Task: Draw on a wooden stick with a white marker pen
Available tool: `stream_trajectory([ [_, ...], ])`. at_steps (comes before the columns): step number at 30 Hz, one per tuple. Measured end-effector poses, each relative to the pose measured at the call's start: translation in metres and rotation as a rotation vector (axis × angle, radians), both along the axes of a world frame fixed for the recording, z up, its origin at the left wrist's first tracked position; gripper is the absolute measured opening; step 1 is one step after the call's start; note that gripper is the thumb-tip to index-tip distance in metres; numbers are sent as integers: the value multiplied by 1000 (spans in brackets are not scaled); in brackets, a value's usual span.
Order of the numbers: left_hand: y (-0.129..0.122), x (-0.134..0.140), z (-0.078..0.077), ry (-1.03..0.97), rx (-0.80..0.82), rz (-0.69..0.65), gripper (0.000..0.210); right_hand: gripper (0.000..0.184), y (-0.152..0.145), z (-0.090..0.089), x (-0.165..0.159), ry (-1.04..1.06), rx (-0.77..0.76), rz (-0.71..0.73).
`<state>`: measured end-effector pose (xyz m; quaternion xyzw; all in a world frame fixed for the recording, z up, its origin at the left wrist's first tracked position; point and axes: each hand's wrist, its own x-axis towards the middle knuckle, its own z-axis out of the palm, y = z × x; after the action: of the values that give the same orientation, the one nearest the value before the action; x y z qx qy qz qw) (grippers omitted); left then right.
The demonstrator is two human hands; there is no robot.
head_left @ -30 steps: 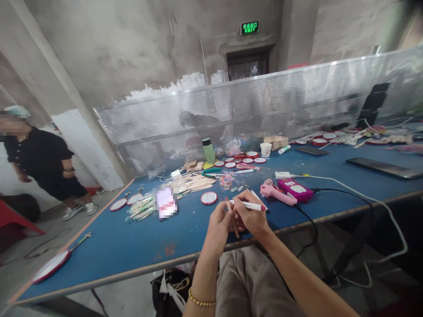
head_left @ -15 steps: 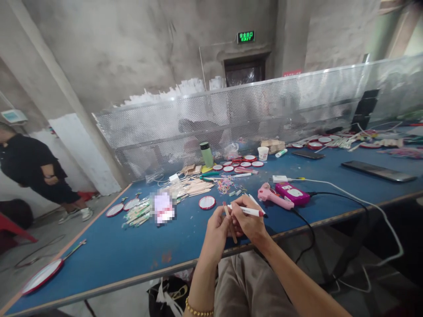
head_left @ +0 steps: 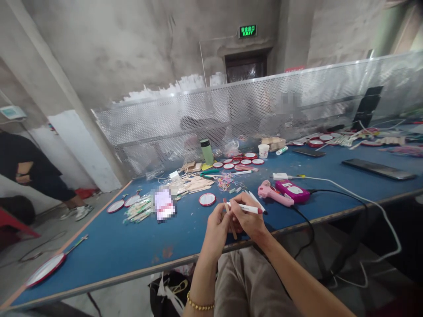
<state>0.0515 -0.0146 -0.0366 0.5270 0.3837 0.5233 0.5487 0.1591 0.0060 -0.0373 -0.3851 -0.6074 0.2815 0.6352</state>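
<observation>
Between the fingers of my left hand [head_left: 216, 226] is a flat wooden stick [head_left: 234, 231], tilted, its upper end reddish. My right hand [head_left: 249, 222] grips a white marker [head_left: 249, 208] with a red end, its tip at the stick's upper part. Both hands are close together over the table's front edge. Just beyond them lies a round white disc with a red rim [head_left: 207, 199]. A pink glue gun [head_left: 275, 194] rests to the right, against a purple box [head_left: 292, 191].
Wooden sticks [head_left: 198, 182], colourful rubber bands [head_left: 226, 182] and more red-rimmed discs [head_left: 246, 161] lie farther back on the blue table [head_left: 132, 251]. A green bottle [head_left: 207, 152] and a paper cup [head_left: 263, 151] stand near the perforated screen [head_left: 158, 127]. Cables cross the right side. A person [head_left: 36, 171] stands at left.
The view has shifted slightly. My hands hold the stick and marker in almost the same pose. The person at left has moved a little toward the left edge.
</observation>
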Motion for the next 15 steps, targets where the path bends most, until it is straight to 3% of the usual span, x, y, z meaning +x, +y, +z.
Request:
stream_trajectory([
  [15,-2,1,4,-11,-13,-29,44,20,2,-3,0,-56,47,-28],
])
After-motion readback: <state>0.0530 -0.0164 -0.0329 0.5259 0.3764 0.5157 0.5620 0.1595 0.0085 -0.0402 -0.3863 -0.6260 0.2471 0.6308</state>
